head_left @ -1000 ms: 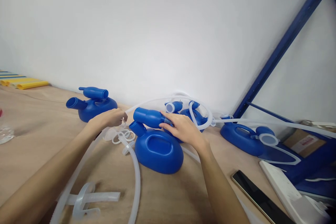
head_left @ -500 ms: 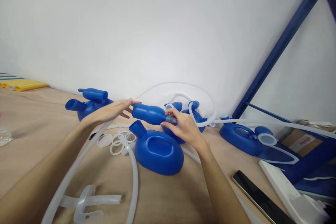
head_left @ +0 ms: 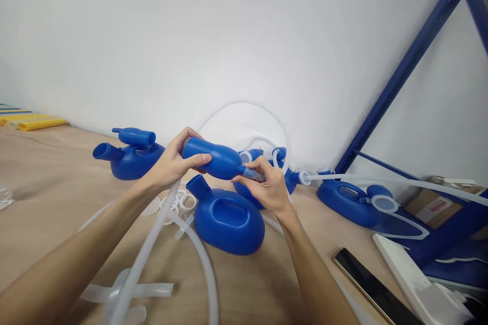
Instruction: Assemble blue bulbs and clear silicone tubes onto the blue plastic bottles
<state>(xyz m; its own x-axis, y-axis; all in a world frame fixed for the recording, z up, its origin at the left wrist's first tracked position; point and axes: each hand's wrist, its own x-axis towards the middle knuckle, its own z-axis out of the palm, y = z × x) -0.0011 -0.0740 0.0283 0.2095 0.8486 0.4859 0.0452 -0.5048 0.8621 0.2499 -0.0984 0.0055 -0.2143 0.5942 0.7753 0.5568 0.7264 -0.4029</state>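
Note:
My left hand (head_left: 179,159) is wrapped round the wide end of a blue bottle-shaped piece (head_left: 221,161), thumb along its near side. At the piece's narrow right tip, my right hand (head_left: 267,183) pinches a clear tube end (head_left: 252,173), which sits on that tip. Just below stands a blue jug (head_left: 231,221) with a handle opening and an open spout at its upper left. White tubing (head_left: 147,249) runs down from beside my left hand toward the front edge. Several clear rings (head_left: 186,200) lie left of the jug.
At the left, another blue jug (head_left: 131,164) has a blue piece on top. More blue jugs with tubing stand behind my right hand and at the right (head_left: 346,202). A phone (head_left: 375,284), a white power strip (head_left: 404,274) and a blue frame (head_left: 404,71) are on the right.
My left hand has gone from open fingers beside the wide end to gripping it. The clear tube end now lines up with the narrow tip, and the white tubing has shifted.

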